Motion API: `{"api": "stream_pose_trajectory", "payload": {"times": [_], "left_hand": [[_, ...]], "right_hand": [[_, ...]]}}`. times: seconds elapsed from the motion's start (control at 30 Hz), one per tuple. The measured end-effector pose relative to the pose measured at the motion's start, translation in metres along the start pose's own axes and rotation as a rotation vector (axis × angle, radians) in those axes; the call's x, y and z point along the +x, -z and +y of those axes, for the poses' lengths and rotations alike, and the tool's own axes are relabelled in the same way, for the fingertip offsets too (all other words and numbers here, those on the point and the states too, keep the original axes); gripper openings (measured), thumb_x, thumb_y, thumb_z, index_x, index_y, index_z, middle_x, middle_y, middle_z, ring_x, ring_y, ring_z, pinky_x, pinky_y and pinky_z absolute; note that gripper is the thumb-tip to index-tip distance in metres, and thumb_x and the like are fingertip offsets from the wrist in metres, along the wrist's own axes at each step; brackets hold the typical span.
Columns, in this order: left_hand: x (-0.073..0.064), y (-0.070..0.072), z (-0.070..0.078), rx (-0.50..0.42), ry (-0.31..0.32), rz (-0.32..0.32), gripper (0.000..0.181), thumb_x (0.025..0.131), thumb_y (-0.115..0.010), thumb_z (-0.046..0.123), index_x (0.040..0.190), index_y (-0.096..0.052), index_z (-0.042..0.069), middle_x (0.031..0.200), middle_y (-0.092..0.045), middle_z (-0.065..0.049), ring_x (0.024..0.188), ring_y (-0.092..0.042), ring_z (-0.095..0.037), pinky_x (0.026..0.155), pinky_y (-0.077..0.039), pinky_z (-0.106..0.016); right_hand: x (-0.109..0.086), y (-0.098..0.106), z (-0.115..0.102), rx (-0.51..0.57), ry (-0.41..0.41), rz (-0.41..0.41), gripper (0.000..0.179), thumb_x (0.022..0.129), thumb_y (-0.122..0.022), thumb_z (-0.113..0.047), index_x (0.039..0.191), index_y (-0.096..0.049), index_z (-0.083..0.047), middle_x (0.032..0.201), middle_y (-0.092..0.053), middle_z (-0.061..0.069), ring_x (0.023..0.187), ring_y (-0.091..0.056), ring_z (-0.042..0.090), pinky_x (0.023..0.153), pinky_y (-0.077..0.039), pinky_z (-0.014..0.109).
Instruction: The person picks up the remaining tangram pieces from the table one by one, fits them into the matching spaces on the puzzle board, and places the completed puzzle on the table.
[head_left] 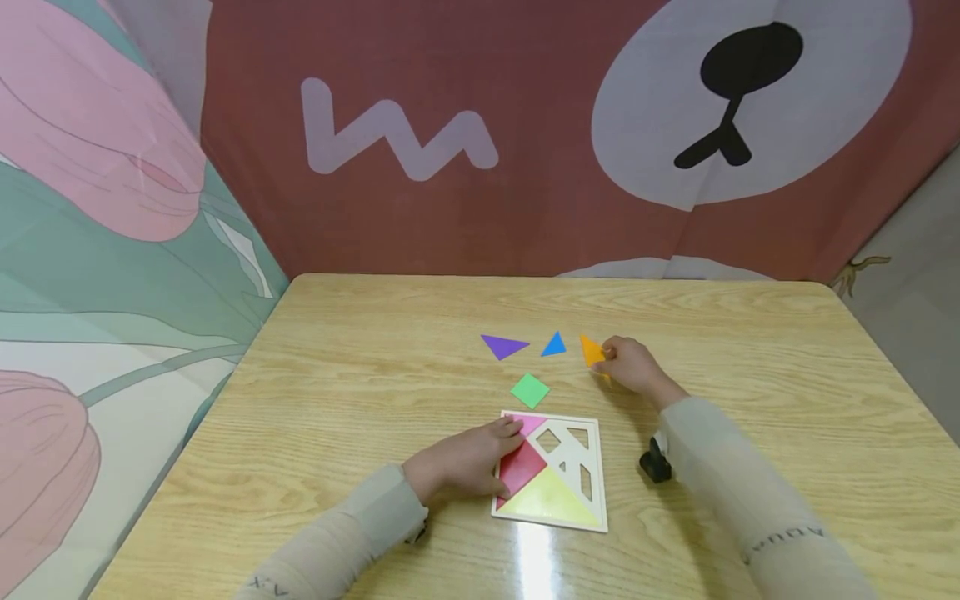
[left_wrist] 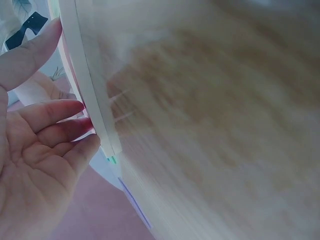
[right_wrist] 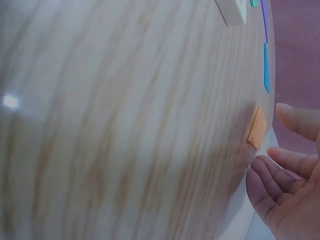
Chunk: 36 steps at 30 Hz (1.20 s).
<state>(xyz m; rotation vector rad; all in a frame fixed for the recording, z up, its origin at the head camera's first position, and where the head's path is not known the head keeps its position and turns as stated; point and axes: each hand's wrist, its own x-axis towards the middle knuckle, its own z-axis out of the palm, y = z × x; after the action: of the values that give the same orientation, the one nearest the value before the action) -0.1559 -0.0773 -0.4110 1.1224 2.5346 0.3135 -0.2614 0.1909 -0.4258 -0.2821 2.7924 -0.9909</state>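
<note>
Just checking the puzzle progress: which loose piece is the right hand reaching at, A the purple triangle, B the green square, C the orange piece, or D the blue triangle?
C: the right hand has its fingertips at the orange piece, while the purple triangle, blue triangle and green square lie apart, untouched.

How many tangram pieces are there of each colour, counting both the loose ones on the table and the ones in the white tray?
Purple triangle: 1
Blue triangle: 1
Orange piece, at the right hand: 1
Green square: 1
Pink piece, in the tray: 1
Red triangle, in the tray: 1
Yellow triangle, in the tray: 1
Total: 7
</note>
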Motion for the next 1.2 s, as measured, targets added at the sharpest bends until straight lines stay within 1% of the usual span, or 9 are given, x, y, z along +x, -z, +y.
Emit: {"api": "stream_pose_trajectory", "payload": {"times": [0.07, 0.13, 0.2, 0.23, 0.3, 0.4, 0.53, 0.83, 1.2], "left_hand": [[0.0, 0.0, 0.0, 0.001, -0.001, 0.002, 0.072, 0.072, -0.067, 0.029, 0.131, -0.036, 0.002, 0.137, -0.027, -0.012, 0.127, -0.019, -0.023, 0.101, -0.018, -0.025], [0.0, 0.0, 0.0, 0.005, -0.001, 0.003, 0.072, 0.072, -0.067, 0.03, 0.13, -0.036, 0.002, 0.137, -0.028, -0.012, 0.127, -0.02, -0.023, 0.101, -0.018, -0.026], [0.0, 0.0, 0.0, 0.015, 0.0, 0.004, 0.071, 0.072, -0.066, 0.03, 0.13, -0.037, 0.002, 0.137, -0.028, -0.012, 0.127, -0.02, -0.023, 0.101, -0.018, -0.025], [0.0, 0.0, 0.0, 0.019, 0.0, 0.006, 0.07, 0.072, -0.065, 0.03, 0.13, -0.037, 0.002, 0.137, -0.028, -0.011, 0.126, -0.02, -0.023, 0.101, -0.018, -0.025], [0.0, 0.001, 0.0, 0.028, 0.002, 0.008, 0.069, 0.073, -0.065, 0.03, 0.13, -0.038, 0.001, 0.136, -0.029, -0.011, 0.126, -0.021, -0.023, 0.101, -0.019, -0.025], [0.0, 0.002, 0.001, 0.033, 0.005, 0.012, 0.068, 0.073, -0.065, 0.029, 0.129, -0.039, 0.001, 0.136, -0.03, -0.011, 0.126, -0.022, -0.023, 0.101, -0.019, -0.025], [0.0, 0.002, 0.001, 0.04, 0.007, 0.005, 0.068, 0.073, -0.065, 0.029, 0.129, -0.039, 0.001, 0.136, -0.03, -0.011, 0.126, -0.022, -0.023, 0.101, -0.019, -0.025], [0.003, 0.001, 0.0, 0.057, -0.004, 0.001, 0.067, 0.074, -0.064, 0.03, 0.129, -0.038, 0.002, 0.136, -0.03, -0.011, 0.126, -0.021, -0.022, 0.101, -0.019, -0.025], [0.002, -0.001, 0.0, 0.031, 0.013, -0.003, 0.069, 0.073, -0.065, 0.03, 0.13, -0.037, 0.002, 0.137, -0.028, -0.011, 0.126, -0.021, -0.023, 0.101, -0.018, -0.026]], "right_hand": [[0.001, -0.001, -0.001, 0.002, -0.002, 0.01, 0.032, 0.08, -0.059, -0.011, 0.097, -0.049, 0.015, 0.082, -0.051, 0.022, 0.071, -0.048, 0.027, 0.064, -0.042, 0.035], [0.002, -0.002, -0.002, -0.004, -0.001, 0.024, 0.023, 0.079, -0.06, -0.01, 0.083, -0.048, 0.009, 0.067, -0.044, 0.013, 0.058, -0.042, 0.021, 0.053, -0.036, 0.029], [0.003, -0.003, -0.003, -0.01, -0.015, 0.03, 0.023, 0.078, -0.061, -0.011, 0.073, -0.045, 0.004, 0.059, -0.035, 0.007, 0.051, -0.032, 0.016, 0.048, -0.028, 0.026], [0.003, -0.003, -0.004, -0.023, -0.015, 0.036, 0.023, 0.078, -0.062, -0.011, 0.073, -0.046, 0.005, 0.059, -0.036, 0.006, 0.05, -0.033, 0.016, 0.047, -0.028, 0.025], [0.004, -0.004, -0.005, -0.061, -0.012, 0.047, 0.024, 0.077, -0.063, -0.013, 0.076, -0.05, 0.007, 0.061, -0.042, 0.008, 0.053, -0.036, 0.018, 0.049, -0.032, 0.027], [0.006, -0.007, -0.006, -0.13, -0.019, 0.051, 0.032, 0.077, -0.063, -0.017, 0.087, -0.054, 0.012, 0.074, -0.049, 0.015, 0.064, -0.042, 0.023, 0.057, -0.038, 0.032], [0.008, -0.009, -0.006, -0.195, -0.041, 0.047, 0.035, 0.078, -0.063, -0.019, 0.092, -0.053, 0.011, 0.081, -0.047, 0.018, 0.071, -0.043, 0.027, 0.063, -0.039, 0.036], [0.009, -0.01, -0.005, -0.164, -0.082, 0.061, 0.042, 0.079, -0.061, -0.017, 0.104, -0.049, 0.015, 0.09, -0.047, 0.023, 0.077, -0.046, 0.03, 0.07, -0.041, 0.04], [0.014, -0.014, -0.006, -0.152, -0.122, 0.097, 0.037, 0.078, -0.06, -0.018, 0.098, -0.05, 0.012, 0.088, -0.048, 0.022, 0.077, -0.047, 0.031, 0.07, -0.041, 0.041]]}}
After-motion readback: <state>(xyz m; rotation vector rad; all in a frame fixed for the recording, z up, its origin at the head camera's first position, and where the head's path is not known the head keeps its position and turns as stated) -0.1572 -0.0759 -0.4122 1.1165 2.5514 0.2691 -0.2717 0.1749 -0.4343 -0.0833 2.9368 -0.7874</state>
